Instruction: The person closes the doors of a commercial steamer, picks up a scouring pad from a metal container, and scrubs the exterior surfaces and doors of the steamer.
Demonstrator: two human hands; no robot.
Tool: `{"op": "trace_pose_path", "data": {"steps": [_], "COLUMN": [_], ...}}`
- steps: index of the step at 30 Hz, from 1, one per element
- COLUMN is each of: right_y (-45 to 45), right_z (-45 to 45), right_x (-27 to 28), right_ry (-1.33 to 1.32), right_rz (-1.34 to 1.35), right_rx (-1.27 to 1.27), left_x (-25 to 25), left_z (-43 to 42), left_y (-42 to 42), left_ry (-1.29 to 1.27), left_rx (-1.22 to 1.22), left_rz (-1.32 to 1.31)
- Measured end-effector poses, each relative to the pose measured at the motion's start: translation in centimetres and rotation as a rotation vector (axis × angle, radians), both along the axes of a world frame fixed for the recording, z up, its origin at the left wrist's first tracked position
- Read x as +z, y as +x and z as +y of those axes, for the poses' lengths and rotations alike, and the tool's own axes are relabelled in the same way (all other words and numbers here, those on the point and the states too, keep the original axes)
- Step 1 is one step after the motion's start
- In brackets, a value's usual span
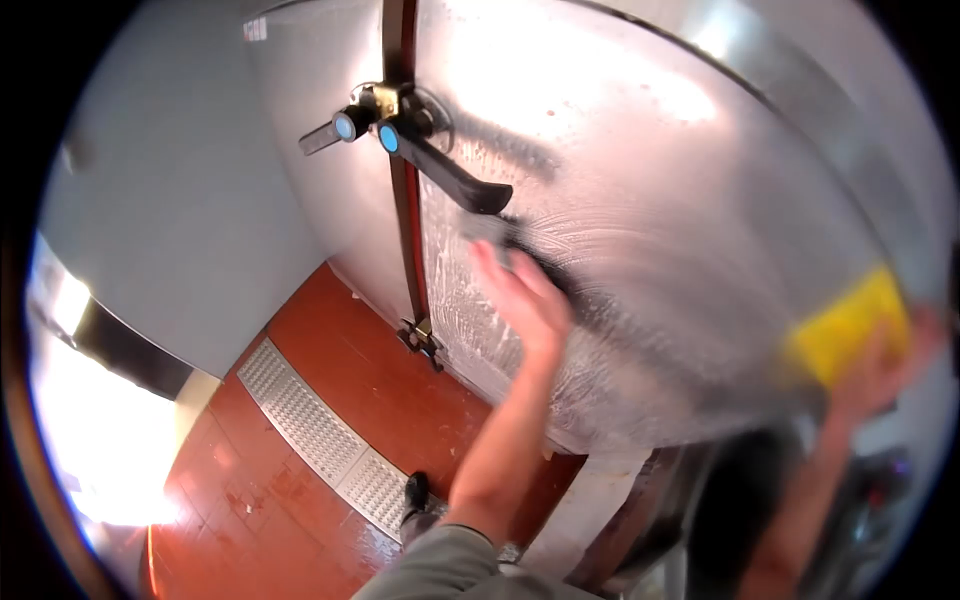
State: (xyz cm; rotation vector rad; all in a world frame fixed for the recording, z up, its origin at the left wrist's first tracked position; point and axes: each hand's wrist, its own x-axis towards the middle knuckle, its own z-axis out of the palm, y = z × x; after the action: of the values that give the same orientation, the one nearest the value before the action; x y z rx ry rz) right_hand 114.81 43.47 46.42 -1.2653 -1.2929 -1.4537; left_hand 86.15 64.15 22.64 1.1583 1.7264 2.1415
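Note:
My left hand [525, 295] is blurred and pressed near the large steel door [680, 240], with a grey pad [487, 230] under its fingertips. White soapy streaks cover the metal around it. At the right edge, my right hand [880, 365] grips a yellow cloth [850, 325] against the steel, also smeared by motion. A black lever handle [455, 177] with a blue cap juts out just above my left hand.
A second, shorter handle [325, 135] sits beside the lever, and a small latch [425, 345] is lower on the door seam. Below lie a red tiled floor [235, 500] and a metal drain grate [310, 420]. A grey panel [190, 190] stands at left.

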Motion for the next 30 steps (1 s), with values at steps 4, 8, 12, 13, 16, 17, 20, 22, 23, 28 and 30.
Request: {"op": "trace_pose_path", "data": {"steps": [4,8,12,13,16,17,20,22,23,28,30], "right_y": [0.0,-1.6,-1.1,-0.2,-0.7,-0.8,-0.4,-0.7,-0.5,-0.3,-0.8], "right_z": [0.3,0.5,0.3,0.0,-0.6,-0.6,-0.5,-0.5,-0.3,-0.7,-0.9], "right_x": [-0.4,-0.1,0.1,0.1,-0.5,-0.5,-0.7,-0.6,-0.6,-0.3,-0.6], "right_ry": [0.004,-0.004,0.012,0.0,-0.026,-0.019,-0.028,-0.032,-0.032,-0.039,-0.06], "right_rz": [0.005,0.006,0.014,-0.002,0.045,0.077,0.1,0.116,0.094,0.046,0.049], "right_rx": [0.01,-0.039,-0.111,-0.128,-0.14,-0.143,-0.13,-0.114,-0.11,-0.085,-0.091], "left_x": [-2.4,-5.7,-4.0,-2.9,-4.5,-3.2,-6.1,-7.0,-8.6,-3.2,-4.0], "left_z": [6.9,-1.8,-11.1,-8.0,3.6,4.4,1.3,-6.7,-10.3,-13.2,-8.2], "left_y": [-8.4,2.4,9.3,8.1,-0.9,-4.1,-0.8,7.0,12.1,12.3,7.3], "left_ry": [-0.205,0.206,0.265,0.261,0.236,-0.125,0.071,0.156,0.211,0.512,0.32], "left_rx": [-0.083,-0.064,-0.384,-0.244,0.188,0.014,0.123,-0.219,-0.316,-0.568,-0.253], "left_rz": [-0.089,0.118,0.292,0.317,0.344,0.081,0.272,0.32,0.367,0.681,0.571]}}
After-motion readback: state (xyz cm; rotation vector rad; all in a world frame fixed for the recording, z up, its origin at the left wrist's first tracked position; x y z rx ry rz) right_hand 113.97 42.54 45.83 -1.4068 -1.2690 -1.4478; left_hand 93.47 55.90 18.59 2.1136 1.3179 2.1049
